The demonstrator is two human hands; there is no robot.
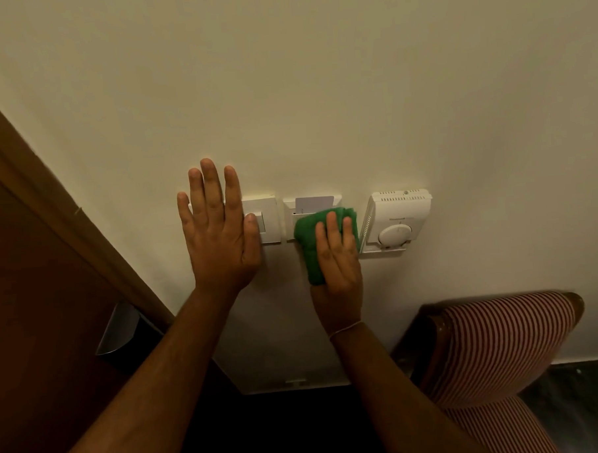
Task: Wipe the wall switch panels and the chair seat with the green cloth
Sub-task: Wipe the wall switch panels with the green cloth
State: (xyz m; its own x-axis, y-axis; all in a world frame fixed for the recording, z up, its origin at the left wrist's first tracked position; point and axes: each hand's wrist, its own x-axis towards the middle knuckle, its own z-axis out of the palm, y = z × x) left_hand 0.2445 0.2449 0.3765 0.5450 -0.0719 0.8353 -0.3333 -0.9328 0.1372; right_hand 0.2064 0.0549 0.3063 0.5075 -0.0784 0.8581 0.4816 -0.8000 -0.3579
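Observation:
Three white panels sit in a row on the cream wall. My left hand point(217, 230) lies flat with fingers spread over the left part of the light switch panel point(268, 220). My right hand point(336, 259) presses the green cloth point(308, 236) against the middle key-card panel point(319, 202), where a card stands in the slot. The cloth covers the lower part of that panel. To the right hangs the thermostat panel point(398, 220) with a round dial. The striped chair point(494, 348) stands at the lower right; only a small part of its seat shows at the bottom edge.
A brown wooden door and frame point(45, 258) run along the left, with a metal handle point(119, 331) below. A white wall plate point(282, 347) lies under the switches. Dark floor shows at the bottom right.

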